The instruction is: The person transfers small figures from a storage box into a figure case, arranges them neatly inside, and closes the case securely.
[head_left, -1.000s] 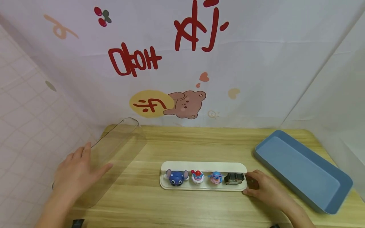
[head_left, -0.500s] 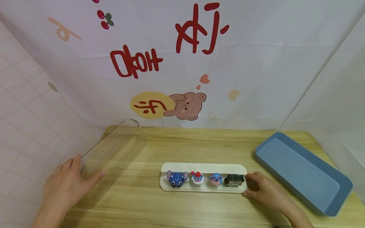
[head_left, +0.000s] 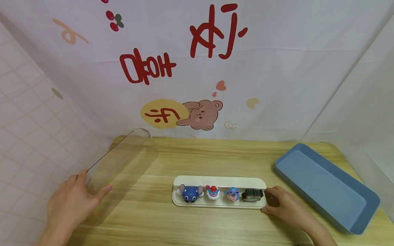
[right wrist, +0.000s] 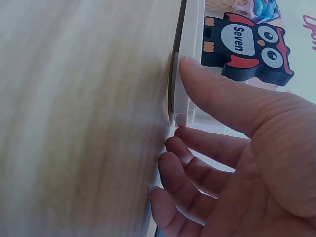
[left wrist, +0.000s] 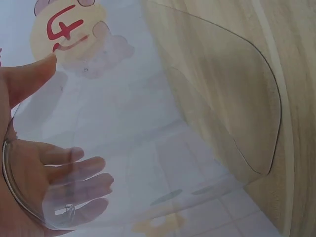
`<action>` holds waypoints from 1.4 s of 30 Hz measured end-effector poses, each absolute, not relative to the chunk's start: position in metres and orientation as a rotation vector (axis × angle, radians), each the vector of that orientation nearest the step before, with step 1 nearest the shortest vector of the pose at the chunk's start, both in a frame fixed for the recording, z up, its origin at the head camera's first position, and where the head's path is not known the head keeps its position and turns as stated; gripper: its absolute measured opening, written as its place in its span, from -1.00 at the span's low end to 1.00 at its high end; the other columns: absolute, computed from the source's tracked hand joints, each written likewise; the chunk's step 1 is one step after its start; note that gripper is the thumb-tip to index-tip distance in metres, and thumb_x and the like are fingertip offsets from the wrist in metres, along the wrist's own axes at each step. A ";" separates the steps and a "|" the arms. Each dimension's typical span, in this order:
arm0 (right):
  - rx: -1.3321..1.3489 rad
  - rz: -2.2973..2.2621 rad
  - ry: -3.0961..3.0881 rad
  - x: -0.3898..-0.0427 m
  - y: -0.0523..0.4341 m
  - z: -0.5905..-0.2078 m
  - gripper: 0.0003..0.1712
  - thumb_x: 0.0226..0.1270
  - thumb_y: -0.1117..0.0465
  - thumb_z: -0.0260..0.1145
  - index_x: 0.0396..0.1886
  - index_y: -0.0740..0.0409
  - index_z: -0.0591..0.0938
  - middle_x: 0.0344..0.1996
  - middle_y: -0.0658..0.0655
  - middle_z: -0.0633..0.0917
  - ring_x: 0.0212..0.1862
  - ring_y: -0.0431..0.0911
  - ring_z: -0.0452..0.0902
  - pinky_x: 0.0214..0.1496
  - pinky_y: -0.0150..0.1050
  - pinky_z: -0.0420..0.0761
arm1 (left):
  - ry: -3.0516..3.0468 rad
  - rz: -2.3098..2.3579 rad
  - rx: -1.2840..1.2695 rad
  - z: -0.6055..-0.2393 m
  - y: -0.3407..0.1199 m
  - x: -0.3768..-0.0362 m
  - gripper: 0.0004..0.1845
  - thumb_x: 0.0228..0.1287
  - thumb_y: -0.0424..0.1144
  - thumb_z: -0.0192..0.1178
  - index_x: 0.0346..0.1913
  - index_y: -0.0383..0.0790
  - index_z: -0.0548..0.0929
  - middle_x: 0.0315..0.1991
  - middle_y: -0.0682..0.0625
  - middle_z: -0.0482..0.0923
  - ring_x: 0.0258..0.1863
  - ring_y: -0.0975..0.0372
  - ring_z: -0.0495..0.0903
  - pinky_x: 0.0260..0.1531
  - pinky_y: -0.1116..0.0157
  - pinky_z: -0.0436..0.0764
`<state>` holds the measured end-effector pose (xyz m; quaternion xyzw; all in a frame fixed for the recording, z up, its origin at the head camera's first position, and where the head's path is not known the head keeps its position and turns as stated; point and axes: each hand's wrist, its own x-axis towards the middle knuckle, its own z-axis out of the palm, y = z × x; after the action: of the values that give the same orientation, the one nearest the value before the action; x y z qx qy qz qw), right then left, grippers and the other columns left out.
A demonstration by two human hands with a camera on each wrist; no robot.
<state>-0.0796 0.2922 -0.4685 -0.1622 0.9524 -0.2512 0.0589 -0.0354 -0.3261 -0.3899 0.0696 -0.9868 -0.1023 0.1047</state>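
Along the left of the head view lies a long clear plastic cover (head_left: 129, 164), slanting away from me. My left hand (head_left: 70, 201) grips its near end; the left wrist view shows the thumb on one side and the fingers through the plastic. A low white display stand (head_left: 220, 181) sits mid-table. On it, in a row, are a blue big-eared figurine (head_left: 190, 193), a white-and-red one (head_left: 213, 193), a pink-and-blue one (head_left: 233, 193) and a black owl (right wrist: 247, 44) labelled "Seven". My right hand (head_left: 287, 208) holds the stand's right end between thumb and fingers.
To the right, a shallow blue tray (head_left: 329, 191) lies at an angle beyond my right hand. The wood-grain table (head_left: 200, 229) backs onto a printed white cloth (head_left: 277, 75), which also hangs at both sides.
My left hand has shifted left and slightly down along the clear cover, mostly in the first half second. The right hand, stand and tray stay put; the head view tilts slightly.
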 end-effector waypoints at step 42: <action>-0.483 -0.751 2.903 -0.079 0.291 -0.468 -0.32 0.14 -0.11 0.64 0.13 0.21 0.71 -0.18 -0.13 0.61 -0.21 -0.29 0.46 -0.20 -0.27 0.58 | -2.449 -0.289 -0.184 -0.378 -0.309 -0.051 0.10 -0.12 0.56 0.37 0.13 -0.45 0.68 -0.22 -0.34 0.69 -0.40 -0.24 0.63 -0.62 -0.18 0.52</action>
<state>-0.0788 0.2912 -0.4681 -0.1588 0.9545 -0.2470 0.0520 -0.0510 -0.3092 -0.3778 -0.0702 -0.9355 -0.1104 0.3282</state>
